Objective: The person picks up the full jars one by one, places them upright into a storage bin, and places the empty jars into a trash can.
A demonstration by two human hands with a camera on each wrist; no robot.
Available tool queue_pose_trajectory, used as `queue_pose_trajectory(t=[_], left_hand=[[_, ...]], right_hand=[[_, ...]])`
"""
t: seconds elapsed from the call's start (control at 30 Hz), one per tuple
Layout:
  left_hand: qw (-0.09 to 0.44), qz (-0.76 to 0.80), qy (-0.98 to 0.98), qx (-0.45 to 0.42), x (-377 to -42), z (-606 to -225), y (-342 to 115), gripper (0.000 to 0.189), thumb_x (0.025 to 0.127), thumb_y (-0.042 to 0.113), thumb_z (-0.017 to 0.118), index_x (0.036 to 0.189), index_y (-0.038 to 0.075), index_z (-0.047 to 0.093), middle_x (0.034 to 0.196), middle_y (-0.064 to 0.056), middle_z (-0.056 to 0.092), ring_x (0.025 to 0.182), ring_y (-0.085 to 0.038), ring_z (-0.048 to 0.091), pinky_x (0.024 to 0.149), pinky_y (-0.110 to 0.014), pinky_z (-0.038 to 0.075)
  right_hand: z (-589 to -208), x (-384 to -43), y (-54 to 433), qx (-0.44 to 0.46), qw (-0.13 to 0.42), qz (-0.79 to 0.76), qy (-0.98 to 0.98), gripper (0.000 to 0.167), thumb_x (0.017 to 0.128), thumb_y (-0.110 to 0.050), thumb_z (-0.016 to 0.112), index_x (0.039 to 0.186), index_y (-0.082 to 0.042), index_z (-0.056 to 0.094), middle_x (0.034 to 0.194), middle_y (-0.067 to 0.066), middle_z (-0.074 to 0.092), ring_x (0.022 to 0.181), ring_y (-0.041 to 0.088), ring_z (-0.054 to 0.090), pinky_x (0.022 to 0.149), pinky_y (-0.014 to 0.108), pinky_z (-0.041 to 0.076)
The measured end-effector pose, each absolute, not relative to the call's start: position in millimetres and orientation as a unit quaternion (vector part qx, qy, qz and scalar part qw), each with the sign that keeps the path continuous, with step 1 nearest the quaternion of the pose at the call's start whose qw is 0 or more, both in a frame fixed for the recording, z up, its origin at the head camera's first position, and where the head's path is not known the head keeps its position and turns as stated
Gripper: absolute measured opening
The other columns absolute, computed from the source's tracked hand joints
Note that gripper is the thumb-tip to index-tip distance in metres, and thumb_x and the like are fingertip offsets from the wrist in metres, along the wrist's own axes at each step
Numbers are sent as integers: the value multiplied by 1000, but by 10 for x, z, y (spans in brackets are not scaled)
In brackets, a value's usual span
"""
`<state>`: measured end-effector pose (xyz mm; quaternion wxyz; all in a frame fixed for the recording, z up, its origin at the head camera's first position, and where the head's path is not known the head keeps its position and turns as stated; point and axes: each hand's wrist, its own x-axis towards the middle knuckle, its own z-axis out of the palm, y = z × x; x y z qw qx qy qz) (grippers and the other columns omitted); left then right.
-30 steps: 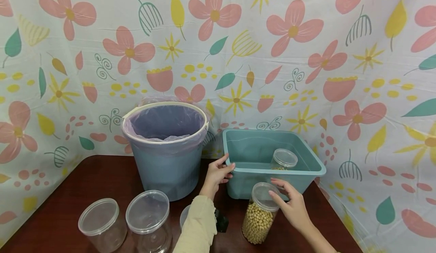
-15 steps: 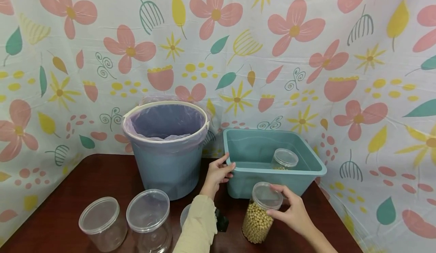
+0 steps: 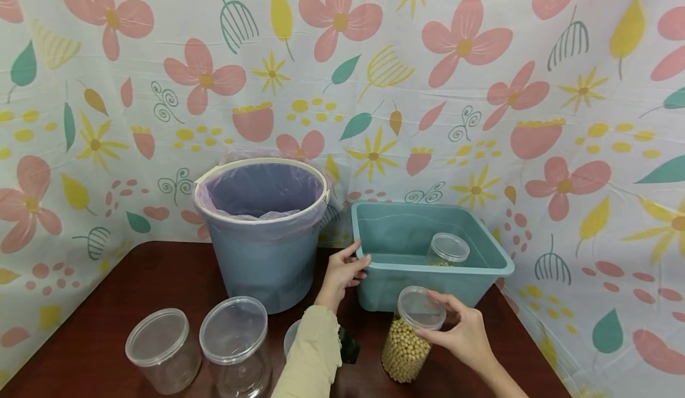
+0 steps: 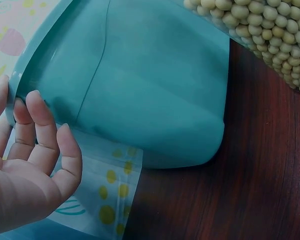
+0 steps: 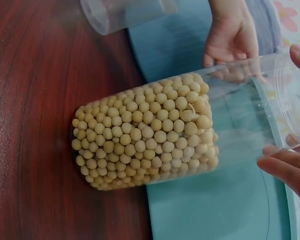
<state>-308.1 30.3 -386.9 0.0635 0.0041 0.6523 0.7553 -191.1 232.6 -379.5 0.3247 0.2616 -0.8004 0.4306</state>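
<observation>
My left hand (image 3: 342, 273) holds the left front corner of a teal plastic basin (image 3: 380, 288), its fingers at the rim. In the left wrist view, the fingers (image 4: 40, 120) bend up against the basin's edge. A clear jar (image 3: 405, 350) of round, pale yellow beans stands upright on the table before the basin. My right hand (image 3: 462, 329) grips this jar by its clear lid (image 3: 421, 307), thumb on the near side and fingers on the far side. The right wrist view shows the beans (image 5: 145, 132) filling over half the jar. Inside the basin sits a shorter lidded jar (image 3: 449, 248), also holding some beans.
A blue bucket (image 3: 267, 273) with a thin purplish liner stands left of the basin. Two clear lidded jars (image 3: 160, 350) stand at the front left. Another clear round item (image 3: 291, 335) is mostly hidden by my left sleeve. A flowered curtain (image 3: 342, 88) hangs behind the table.
My right thumb has come down to the near side of the jar's lid, and the fingers have wrapped its far side. The jar and my left hand have hardly moved.
</observation>
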Motion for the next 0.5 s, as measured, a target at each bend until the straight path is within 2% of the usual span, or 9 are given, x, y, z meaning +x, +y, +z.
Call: queue_pose_trajectory(t=[0.17, 0.33, 0.5], left_hand=[[63, 754, 654, 6, -3084, -3881, 306, 52, 79, 19, 69, 128, 23, 51, 73, 1, 55, 53, -10, 57, 65, -40, 49], [63, 755, 653, 10, -3091, -3877, 300, 52, 79, 19, 69, 128, 23, 51, 73, 0, 55, 53, -10, 57, 59, -35, 49], [67, 754, 653, 0, -3093, -3876, 296, 51, 80, 19, 69, 127, 24, 52, 74, 1, 55, 55, -10, 57, 65, -39, 49]], right_hand=[[-3871, -1959, 2363, 237, 341, 425, -805, 56, 45, 8, 83, 97, 9, 63, 87, 18, 65, 60, 17, 62, 48, 19, 47], [-3978, -2071, 2462, 228, 365, 435, -791, 58, 45, 4, 85, 100, 4, 65, 85, 19, 65, 53, 8, 58, 45, 17, 45], [-3996, -2173, 2540, 258, 383, 474, -750, 60, 50, 4, 83, 106, 2, 64, 87, 14, 66, 49, 4, 56, 44, 15, 43]])
